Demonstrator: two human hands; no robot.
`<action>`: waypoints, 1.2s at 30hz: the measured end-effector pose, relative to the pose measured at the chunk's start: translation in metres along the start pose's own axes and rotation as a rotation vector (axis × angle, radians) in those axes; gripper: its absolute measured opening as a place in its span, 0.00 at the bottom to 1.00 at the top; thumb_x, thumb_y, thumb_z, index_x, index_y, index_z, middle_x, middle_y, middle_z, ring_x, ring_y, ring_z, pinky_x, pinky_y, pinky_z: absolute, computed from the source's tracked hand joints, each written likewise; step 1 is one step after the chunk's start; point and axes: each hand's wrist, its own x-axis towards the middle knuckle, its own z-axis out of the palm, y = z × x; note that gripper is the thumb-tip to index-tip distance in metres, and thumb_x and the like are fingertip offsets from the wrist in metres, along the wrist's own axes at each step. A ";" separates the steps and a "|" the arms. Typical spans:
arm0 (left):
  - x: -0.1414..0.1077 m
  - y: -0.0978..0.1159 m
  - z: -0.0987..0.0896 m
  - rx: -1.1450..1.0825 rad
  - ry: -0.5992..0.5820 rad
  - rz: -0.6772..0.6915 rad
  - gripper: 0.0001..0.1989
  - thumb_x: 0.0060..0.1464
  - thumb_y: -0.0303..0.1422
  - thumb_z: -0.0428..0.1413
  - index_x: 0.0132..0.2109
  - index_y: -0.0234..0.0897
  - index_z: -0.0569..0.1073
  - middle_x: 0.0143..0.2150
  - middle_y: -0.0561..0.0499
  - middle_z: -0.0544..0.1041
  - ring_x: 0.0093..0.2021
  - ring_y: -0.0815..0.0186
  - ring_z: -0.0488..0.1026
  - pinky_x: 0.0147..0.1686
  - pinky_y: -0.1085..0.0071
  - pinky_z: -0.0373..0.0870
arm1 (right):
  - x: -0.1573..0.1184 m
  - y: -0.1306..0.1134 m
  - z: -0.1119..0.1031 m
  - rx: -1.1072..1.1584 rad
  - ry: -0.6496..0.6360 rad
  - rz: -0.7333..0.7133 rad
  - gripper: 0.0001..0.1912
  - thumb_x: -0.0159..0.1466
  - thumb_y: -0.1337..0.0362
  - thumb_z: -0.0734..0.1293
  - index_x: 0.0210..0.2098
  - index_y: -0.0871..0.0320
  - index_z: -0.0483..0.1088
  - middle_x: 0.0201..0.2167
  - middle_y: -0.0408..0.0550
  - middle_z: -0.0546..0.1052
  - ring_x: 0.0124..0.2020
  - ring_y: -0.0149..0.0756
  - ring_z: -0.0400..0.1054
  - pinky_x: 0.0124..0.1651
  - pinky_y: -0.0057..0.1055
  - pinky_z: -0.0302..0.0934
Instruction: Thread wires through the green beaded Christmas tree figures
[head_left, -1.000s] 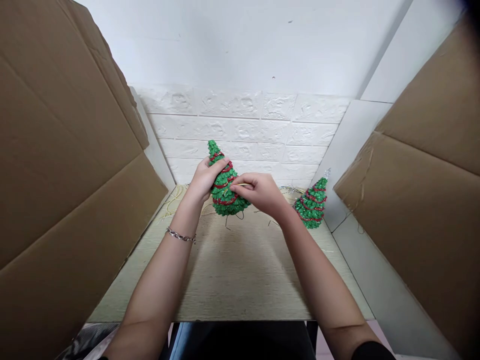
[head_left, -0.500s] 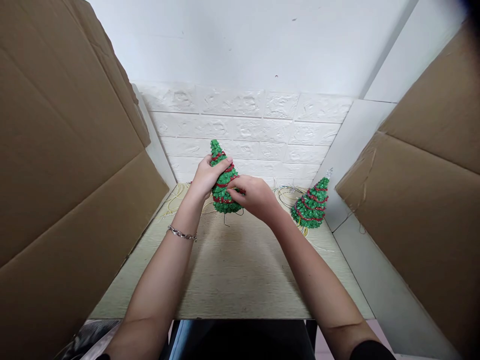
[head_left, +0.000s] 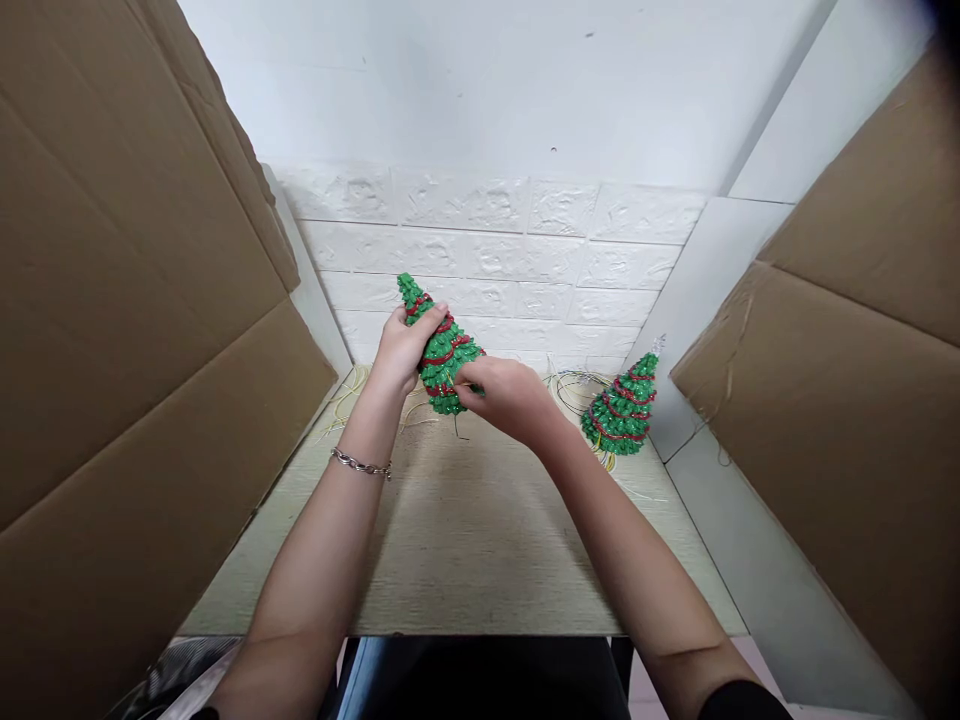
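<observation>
My left hand [head_left: 405, 345] is wrapped around the upper part of a small green Christmas tree [head_left: 444, 362] with red garlands, its thumb across the front. The tree is held up over the table, tilted with its tip to the left. At its lower right side, the fingertips of my right hand [head_left: 504, 395] are pinched together against the branches. A short yellowish strand shows beside them, but what they grip is too small to make out. From the tree's base hangs a thin dark wire [head_left: 457, 428].
A second Christmas tree [head_left: 624, 410] with a clear topper stands at the right of the table [head_left: 480, 560]. Loose wires [head_left: 574, 385] lie along the back, and more yellow wires [head_left: 346, 395] at the left. Cardboard panels [head_left: 150, 330] flank both sides; a white brick-pattern wall [head_left: 487, 255] closes the back.
The held tree has tilted further, its tip moving left. My left hand has shifted slightly left and up with it, while my right hand's pinch stays at the lower branches.
</observation>
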 end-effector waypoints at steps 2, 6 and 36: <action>0.000 0.001 -0.001 -0.007 -0.003 0.009 0.20 0.32 0.39 0.66 0.30 0.36 0.65 0.26 0.52 0.71 0.25 0.70 0.69 0.26 0.72 0.70 | 0.000 -0.002 -0.001 -0.036 -0.015 0.010 0.12 0.62 0.65 0.55 0.30 0.58 0.68 0.29 0.44 0.72 0.28 0.28 0.59 0.26 0.29 0.40; 0.002 0.001 -0.002 -0.025 0.002 0.013 0.20 0.31 0.39 0.66 0.29 0.36 0.66 0.26 0.52 0.71 0.25 0.70 0.69 0.25 0.72 0.70 | 0.000 -0.004 -0.003 -0.053 -0.033 0.030 0.12 0.62 0.64 0.55 0.30 0.58 0.68 0.28 0.43 0.72 0.27 0.28 0.60 0.26 0.30 0.39; 0.000 -0.002 0.006 -0.156 -0.002 0.016 0.19 0.32 0.38 0.66 0.27 0.36 0.65 0.23 0.55 0.68 0.22 0.73 0.66 0.23 0.76 0.67 | 0.004 -0.006 0.023 -0.163 0.251 -0.020 0.11 0.65 0.62 0.57 0.37 0.58 0.69 0.36 0.49 0.69 0.37 0.34 0.60 0.36 0.30 0.51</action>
